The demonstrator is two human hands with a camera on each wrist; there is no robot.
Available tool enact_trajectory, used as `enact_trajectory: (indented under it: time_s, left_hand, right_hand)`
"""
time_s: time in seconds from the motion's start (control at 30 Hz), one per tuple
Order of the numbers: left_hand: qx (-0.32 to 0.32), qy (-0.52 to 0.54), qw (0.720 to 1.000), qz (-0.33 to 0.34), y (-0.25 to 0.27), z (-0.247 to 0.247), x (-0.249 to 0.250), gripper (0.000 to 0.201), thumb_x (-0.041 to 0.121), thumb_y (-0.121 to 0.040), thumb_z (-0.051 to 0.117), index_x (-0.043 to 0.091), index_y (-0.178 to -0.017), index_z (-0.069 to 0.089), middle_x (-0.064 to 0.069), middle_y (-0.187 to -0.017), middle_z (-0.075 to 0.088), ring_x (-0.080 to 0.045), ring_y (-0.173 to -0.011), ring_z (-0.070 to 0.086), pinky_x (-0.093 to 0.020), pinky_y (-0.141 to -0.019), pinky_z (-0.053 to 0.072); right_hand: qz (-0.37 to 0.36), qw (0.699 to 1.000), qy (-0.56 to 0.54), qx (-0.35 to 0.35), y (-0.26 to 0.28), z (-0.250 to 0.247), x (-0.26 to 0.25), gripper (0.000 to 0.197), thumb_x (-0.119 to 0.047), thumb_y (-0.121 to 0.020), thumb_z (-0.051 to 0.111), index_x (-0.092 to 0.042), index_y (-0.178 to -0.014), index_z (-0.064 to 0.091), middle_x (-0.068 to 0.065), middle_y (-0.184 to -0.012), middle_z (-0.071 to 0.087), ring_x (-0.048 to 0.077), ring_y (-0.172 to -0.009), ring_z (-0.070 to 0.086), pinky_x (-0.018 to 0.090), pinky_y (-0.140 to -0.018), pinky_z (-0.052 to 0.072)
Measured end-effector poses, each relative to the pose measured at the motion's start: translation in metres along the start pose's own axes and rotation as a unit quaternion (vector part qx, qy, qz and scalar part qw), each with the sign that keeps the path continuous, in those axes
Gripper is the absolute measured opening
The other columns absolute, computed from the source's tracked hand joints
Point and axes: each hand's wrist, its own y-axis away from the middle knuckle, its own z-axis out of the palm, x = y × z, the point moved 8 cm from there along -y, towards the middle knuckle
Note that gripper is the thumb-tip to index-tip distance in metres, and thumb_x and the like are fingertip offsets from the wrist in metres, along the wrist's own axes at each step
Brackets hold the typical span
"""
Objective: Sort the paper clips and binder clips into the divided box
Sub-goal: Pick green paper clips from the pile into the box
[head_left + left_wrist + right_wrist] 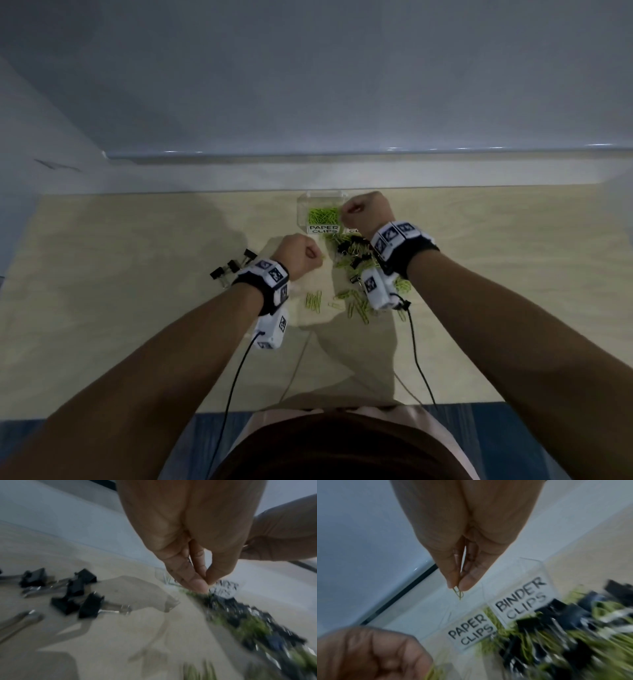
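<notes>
A clear divided box [320, 200] stands at the back of the table, labelled PAPER CLIPS [471, 630] and BINDER CLIPS [520, 599]. Green paper clips [323, 215] lie in its left compartment. My right hand [344, 210] hovers over that compartment and pinches a green paper clip [459, 594] between thumb and forefinger. My left hand [317, 257] is lower and to the left, its fingertips [197, 585] pinched together, apparently on a thin green paper clip; blur hides the detail. A mixed pile of black binder clips and green paper clips [354, 258] lies in front of the box.
Several black binder clips [233, 267] sit apart on the table at the left, also seen in the left wrist view [75, 592]. Loose green paper clips [315, 301] are scattered nearer me. The wooden table [137, 308] ends at a pale wall behind the box.
</notes>
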Motion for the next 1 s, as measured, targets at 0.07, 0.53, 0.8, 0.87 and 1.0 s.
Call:
enact_trajectory:
  time_s: [0.07, 0.53, 0.8, 0.87, 1.0]
  left_hand:
    - [0.043, 0.020, 0.999, 0.001, -0.012, -0.022, 0.011, 0.006, 0.007, -0.080, 0.067, 0.003, -0.082, 0.071, -0.010, -0.083, 0.071, -0.015, -0.071, 0.060, -0.024, -0.069, 0.047]
    - [0.099, -0.137, 0.980, 0.100, -0.040, -0.018, 0.067, 0.015, 0.010, -0.089, 0.054, 0.007, -0.098, 0.066, -0.008, -0.102, 0.060, -0.022, -0.094, 0.056, -0.030, -0.084, 0.045]
    - [-0.072, -0.201, 0.968, 0.135, -0.001, 0.080, 0.052, 0.022, 0.013, -0.089, 0.059, 0.007, -0.110, 0.065, -0.010, -0.116, 0.055, -0.027, -0.103, 0.055, -0.034, -0.088, 0.043]
    - [-0.073, -0.196, 0.969, 0.130, 0.002, 0.087, 0.047, 0.028, 0.011, -0.087, 0.061, 0.005, -0.114, 0.062, -0.011, -0.117, 0.054, -0.028, -0.106, 0.054, -0.035, -0.090, 0.043]
    - [-0.059, -0.192, 0.971, 0.128, 0.002, 0.088, 0.040, 0.028, 0.010, -0.086, 0.063, 0.005, -0.114, 0.062, -0.010, -0.119, 0.055, -0.027, -0.107, 0.055, -0.033, -0.092, 0.042]
  right_hand:
    - [-0.006, 1.000, 0.000, 0.009, -0.015, 0.001, -0.011, 0.005, -0.010, -0.077, 0.073, -0.014, -0.080, 0.073, 0.003, -0.082, 0.073, 0.013, -0.077, 0.068, 0.030, -0.076, 0.059]
    - [-0.057, 0.954, 0.273, -0.110, 0.053, 0.010, 0.063, 0.030, -0.005, -0.086, 0.047, -0.018, -0.093, 0.073, 0.003, -0.099, 0.070, 0.019, -0.084, 0.063, 0.027, -0.078, 0.053]
    - [-0.064, 0.955, 0.286, -0.038, 0.081, 0.021, 0.092, 0.025, -0.014, -0.085, 0.055, -0.012, -0.108, 0.064, 0.008, -0.106, 0.055, 0.030, -0.090, 0.059, 0.040, -0.073, 0.054]
    - [-0.056, 0.955, 0.288, -0.048, 0.079, 0.027, 0.093, 0.029, -0.016, -0.087, 0.056, -0.016, -0.116, 0.060, 0.008, -0.110, 0.051, 0.030, -0.097, 0.056, 0.042, -0.077, 0.054]
    - [-0.030, 0.943, 0.316, -0.097, 0.073, 0.034, 0.097, 0.037, -0.012, -0.084, 0.061, -0.024, -0.118, 0.058, 0.006, -0.115, 0.043, 0.028, -0.104, 0.053, 0.043, -0.084, 0.054]
